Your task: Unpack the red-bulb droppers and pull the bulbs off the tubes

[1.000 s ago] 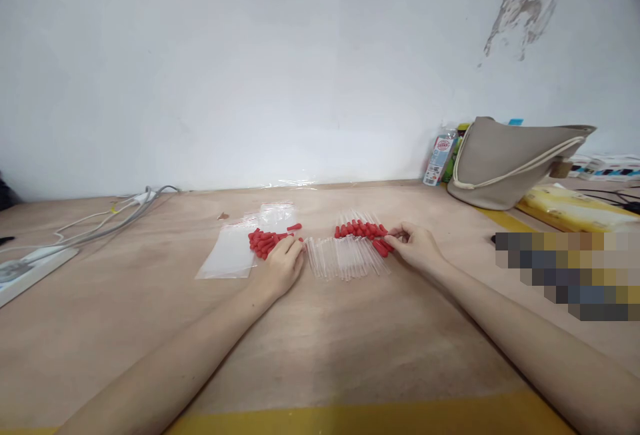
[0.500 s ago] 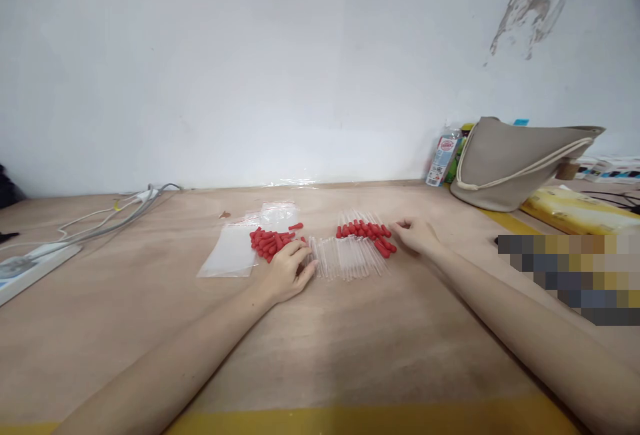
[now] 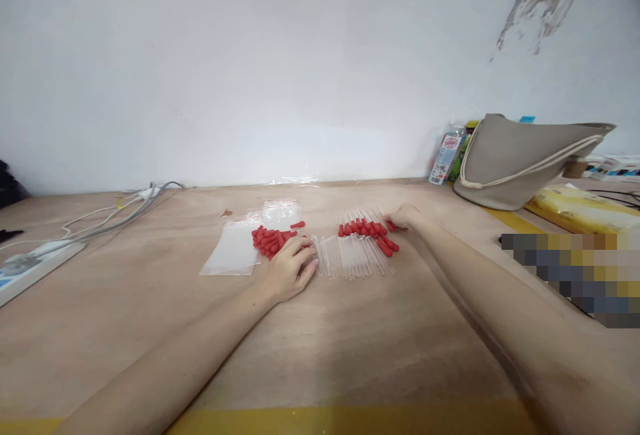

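My left hand (image 3: 289,270) rests beside the left end of a row of clear, thin dropper tubes (image 3: 350,256), its fingers loosely bent and the thumb apart. Partly behind it is a pile of loose red rubber bulbs (image 3: 267,242). My right hand (image 3: 404,215) is at the right end of a second row, made of droppers with red bulbs (image 3: 361,226) fitted on clear tubes. Its fingertips are closed around a red-bulbed dropper (image 3: 391,225), partly hidden by the fingers. Two more red-bulbed droppers (image 3: 386,247) lie slanted just below that row.
Clear zip bags (image 3: 231,252) lie flat left of the bulbs. A power strip (image 3: 43,258) with cables is at the far left. At the back right stand a bottle (image 3: 447,155) and a grey bag (image 3: 525,162), with a yellow packet (image 3: 570,212) in front.
My right hand has moved slightly up and left to the end of the bulbed row, and its fingers have closed on a dropper there. My left hand has barely moved.
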### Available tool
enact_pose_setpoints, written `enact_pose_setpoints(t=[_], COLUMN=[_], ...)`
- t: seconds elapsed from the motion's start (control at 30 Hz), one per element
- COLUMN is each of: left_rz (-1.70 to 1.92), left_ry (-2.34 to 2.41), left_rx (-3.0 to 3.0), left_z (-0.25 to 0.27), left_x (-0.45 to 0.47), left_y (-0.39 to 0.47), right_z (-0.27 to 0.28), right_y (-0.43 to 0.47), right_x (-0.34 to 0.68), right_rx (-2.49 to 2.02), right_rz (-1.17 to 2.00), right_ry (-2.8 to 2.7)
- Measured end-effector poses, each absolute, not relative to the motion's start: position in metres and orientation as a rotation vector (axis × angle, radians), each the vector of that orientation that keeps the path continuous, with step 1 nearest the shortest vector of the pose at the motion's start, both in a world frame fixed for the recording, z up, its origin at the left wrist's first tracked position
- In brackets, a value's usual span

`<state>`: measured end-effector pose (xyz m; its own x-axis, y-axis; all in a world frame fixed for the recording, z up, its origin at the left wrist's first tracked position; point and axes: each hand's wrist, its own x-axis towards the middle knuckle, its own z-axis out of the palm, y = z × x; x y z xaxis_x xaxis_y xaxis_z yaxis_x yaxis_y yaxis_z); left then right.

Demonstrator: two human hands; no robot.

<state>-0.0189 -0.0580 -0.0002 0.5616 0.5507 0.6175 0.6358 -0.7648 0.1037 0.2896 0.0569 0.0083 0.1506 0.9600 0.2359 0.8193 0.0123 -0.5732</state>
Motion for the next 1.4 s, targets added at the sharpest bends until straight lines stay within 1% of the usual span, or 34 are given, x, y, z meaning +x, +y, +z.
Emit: enact_pose_setpoints(t=[0.13,0.27,0.33,0.4,0.5,0.6,0.93,1.4], left_rz=[-0.974,-0.952,-0.909,-0.846,-0.747,-0.725,-0.696,-0.732], left_ry=[-0.966,-0.882,-0.829,-0.793,-0.748,-0.696,-0.644,-0.59], left_rx=[-2.666,-2.556,-2.472,-2.411,-2.397,-2.408,-2.478,-2.511], left_z=[0.002,0.006,0.008,0.008,0.007,0.003,0.001,0.003], left_x=[-0.02,-0.019,-0.016,-0.01,0.0,0.007,0.003,-0.003], left_y=[-0.059,-0.063,-0.066,-0.069,-0.073,-0.073,-0.071,-0.075], right_z=[0.025,0.032,0.025,0.013,-0.005,-0.014,-0.015,-0.015], right_y=[0.044,-0.001,-0.03,-0.055,-0.075,-0.077,-0.075,-0.08], right_x=[0.285,0.26,0.243,0.228,0.212,0.206,0.205,0.214], right_rx=[-1.845,-1.606,-1.233,-0.988,-0.839,-0.694,-0.528,-0.463], right_rz=[0.374,0.289,0.074,-0.148,-0.498,-0.67,-0.545,-0.616], right_ry=[-1.687,-1.79,-2.067,-2.188,-2.215,-2.199,-2.241,-2.217])
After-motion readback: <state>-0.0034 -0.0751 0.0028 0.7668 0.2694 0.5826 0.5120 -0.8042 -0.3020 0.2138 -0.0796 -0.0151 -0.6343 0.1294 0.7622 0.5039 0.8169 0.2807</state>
